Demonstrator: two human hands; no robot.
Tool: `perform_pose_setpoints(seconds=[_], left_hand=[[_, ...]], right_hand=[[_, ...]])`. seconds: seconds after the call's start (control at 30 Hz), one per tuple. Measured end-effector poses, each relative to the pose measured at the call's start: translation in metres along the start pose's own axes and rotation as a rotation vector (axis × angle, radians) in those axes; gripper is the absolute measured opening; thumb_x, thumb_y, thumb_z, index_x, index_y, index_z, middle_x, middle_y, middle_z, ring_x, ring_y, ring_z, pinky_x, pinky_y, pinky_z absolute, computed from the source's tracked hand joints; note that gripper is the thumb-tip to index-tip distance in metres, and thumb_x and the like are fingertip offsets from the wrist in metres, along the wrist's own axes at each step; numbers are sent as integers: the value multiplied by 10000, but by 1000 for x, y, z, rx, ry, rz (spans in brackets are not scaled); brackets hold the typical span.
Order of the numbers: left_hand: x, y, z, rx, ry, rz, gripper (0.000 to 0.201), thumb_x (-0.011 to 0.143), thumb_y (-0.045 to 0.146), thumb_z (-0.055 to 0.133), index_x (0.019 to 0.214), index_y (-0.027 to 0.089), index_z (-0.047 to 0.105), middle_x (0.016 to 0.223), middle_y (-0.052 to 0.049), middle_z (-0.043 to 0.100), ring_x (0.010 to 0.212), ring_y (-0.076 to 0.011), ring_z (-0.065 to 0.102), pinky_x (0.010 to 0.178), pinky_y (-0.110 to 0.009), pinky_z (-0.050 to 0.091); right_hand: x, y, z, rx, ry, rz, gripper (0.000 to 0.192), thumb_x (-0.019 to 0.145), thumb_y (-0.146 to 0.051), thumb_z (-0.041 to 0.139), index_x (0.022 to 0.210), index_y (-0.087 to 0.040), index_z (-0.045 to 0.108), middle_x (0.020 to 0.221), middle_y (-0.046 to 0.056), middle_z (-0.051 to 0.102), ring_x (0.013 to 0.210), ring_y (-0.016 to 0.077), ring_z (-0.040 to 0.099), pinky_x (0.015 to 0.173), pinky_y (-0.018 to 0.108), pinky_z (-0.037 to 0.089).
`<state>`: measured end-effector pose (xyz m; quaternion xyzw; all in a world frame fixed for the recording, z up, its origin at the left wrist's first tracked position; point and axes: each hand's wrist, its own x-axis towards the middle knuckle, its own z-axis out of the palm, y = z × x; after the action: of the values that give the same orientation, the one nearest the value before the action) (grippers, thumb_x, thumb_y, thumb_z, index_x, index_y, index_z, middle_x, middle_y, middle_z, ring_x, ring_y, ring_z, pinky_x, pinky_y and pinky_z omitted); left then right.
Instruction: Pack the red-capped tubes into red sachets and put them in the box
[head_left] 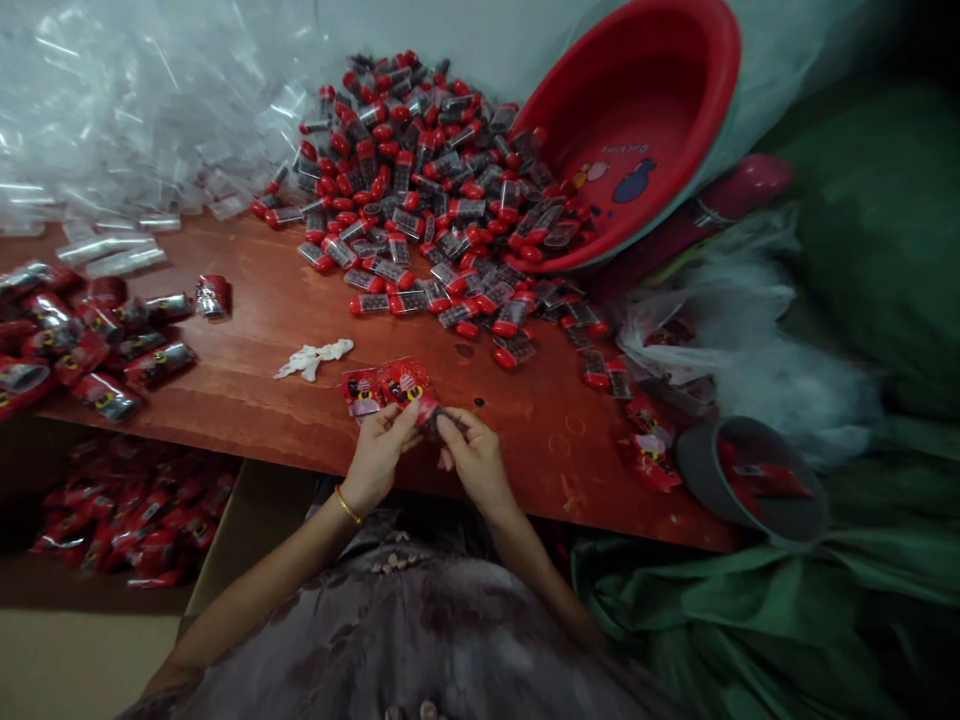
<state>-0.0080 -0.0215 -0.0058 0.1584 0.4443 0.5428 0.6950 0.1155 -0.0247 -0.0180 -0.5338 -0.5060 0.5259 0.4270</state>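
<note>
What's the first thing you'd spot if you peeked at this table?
A big heap of small red-capped cases fills the far middle of the wooden table, spilling from a tipped red basin at the right. Near the front edge, the left hand and right hand together pinch a red packet.

A small packing workshop, hand-run: a wooden counter (300,330) carries a far heap of red-capped capsules (427,190) spilling from a tipped red basin (645,110), clear empty sleeves (112,110) far left, wrapped packets (82,350) at left, more in a box (127,520) below.
</note>
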Motion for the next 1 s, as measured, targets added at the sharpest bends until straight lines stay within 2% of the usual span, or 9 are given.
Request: perform_pose_setpoints(seconds=[0.07, 0.13, 0.23, 0.4, 0.5, 0.57, 0.77, 0.9, 1.0], left_hand=[[-1, -2, 1, 1, -11, 30, 360, 598, 463, 780, 662, 148, 619, 588, 24, 623, 557, -84, 568, 597, -203, 469], [-1, -4, 1, 7, -17, 100, 375, 638, 484, 745, 591, 150, 581, 515, 49, 551, 498, -59, 494, 552, -180, 431], [-1, -6, 3, 25, -15, 146, 348, 649, 480, 738, 654, 150, 627, 590, 36, 596, 552, -66, 513, 588, -187, 436], [1, 0, 4, 27, -28, 90, 330, 566, 406, 810, 712, 144, 671, 664, 10, 657, 592, -86, 564, 610, -209, 462], [1, 3, 3, 28, -25, 113, 318, 571, 390, 810, 706, 144, 662, 637, 17, 642, 538, -73, 537, 546, -199, 442], [0, 0, 3, 16, 11, 131, 325, 582, 401, 803, 719, 148, 652, 634, 21, 634, 545, -73, 544, 548, -197, 443], [1, -9, 5, 137, -144, 105, 366, 678, 496, 707, 633, 155, 582, 505, 53, 494, 406, -66, 462, 415, -206, 364], [5, -1, 7, 79, -57, 106, 434, 584, 493, 773, 522, 155, 508, 473, 54, 484, 451, -59, 462, 477, -196, 389], [7, 1, 3, 61, -35, 93, 420, 531, 470, 809, 561, 139, 553, 515, 41, 538, 494, -56, 475, 510, -187, 392]], right_hand=[[0, 1, 2, 21, 21, -5, 323, 822, -487, 537, 912, -183, 594, 459, -83, 450, 356, 80, 396, 397, 211, 356], [-3, 1, 6, -50, 121, -77, 297, 826, -468, 546, 936, -197, 597, 520, -61, 501, 407, 91, 438, 429, 219, 374], [-6, -1, 9, -152, 181, -159, 256, 834, -437, 548, 952, -216, 602, 600, -34, 553, 472, 104, 480, 473, 229, 401], [-5, 0, 10, 57, 45, -54, 273, 850, -454, 517, 960, -206, 555, 523, -71, 494, 413, 92, 458, 434, 216, 384], [-5, 4, 6, 181, -55, -26, 284, 872, -450, 485, 1020, -211, 526, 613, -49, 566, 502, 101, 539, 537, 233, 456], [-5, 6, 4, 169, -112, -15, 283, 872, -444, 492, 1028, -211, 527, 698, -29, 616, 520, 96, 562, 563, 240, 472], [1, -5, 2, 87, -14, -25, 259, 828, -449, 551, 872, -193, 552, 663, -25, 637, 445, 82, 536, 459, 210, 440], [6, -12, -2, 125, -75, 26, 274, 756, -457, 621, 776, -193, 554, 603, -35, 643, 402, 75, 533, 435, 195, 430], [10, -9, -5, 135, -90, 66, 289, 695, -455, 675, 723, -195, 551, 569, -37, 642, 377, 78, 527, 416, 196, 421]])
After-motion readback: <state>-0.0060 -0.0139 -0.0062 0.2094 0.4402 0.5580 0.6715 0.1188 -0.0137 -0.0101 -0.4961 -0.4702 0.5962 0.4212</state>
